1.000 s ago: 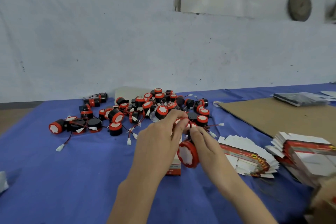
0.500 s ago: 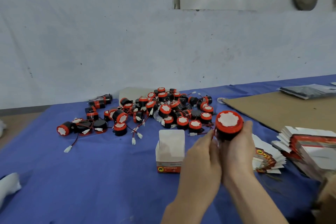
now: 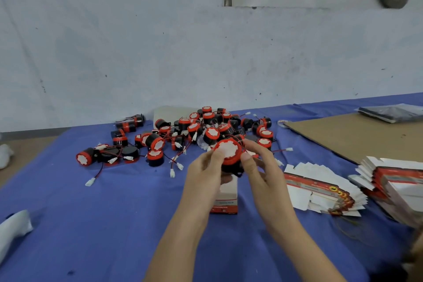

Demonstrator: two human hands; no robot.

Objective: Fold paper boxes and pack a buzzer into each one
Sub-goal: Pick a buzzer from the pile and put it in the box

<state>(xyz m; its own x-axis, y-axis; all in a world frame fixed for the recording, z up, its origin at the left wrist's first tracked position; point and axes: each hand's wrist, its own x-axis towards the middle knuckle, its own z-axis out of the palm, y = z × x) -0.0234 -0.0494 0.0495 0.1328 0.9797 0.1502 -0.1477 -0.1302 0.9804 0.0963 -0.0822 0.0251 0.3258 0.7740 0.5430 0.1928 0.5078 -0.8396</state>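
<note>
A black buzzer (image 3: 229, 152) with a red rim and white face is held between both hands just above a small upright paper box (image 3: 225, 197), white with a red band. My left hand (image 3: 204, 174) grips the buzzer's left side with thumb and fingers. My right hand (image 3: 258, 167) pinches its right side. The box's open top is hidden behind my hands. A heap of several more buzzers (image 3: 183, 133) with red wires and white plugs lies on the blue cloth (image 3: 91, 224) behind.
Fanned stacks of flat unfolded boxes (image 3: 320, 192) lie to the right, a taller stack (image 3: 396, 185) further right. A brown cardboard sheet (image 3: 357, 135) covers the far right. A white object (image 3: 13, 231) rests at the left edge. A grey wall stands behind.
Both hands have carried the buzzer from the right of the box back left and down, over the box top. The box stayed in place.
</note>
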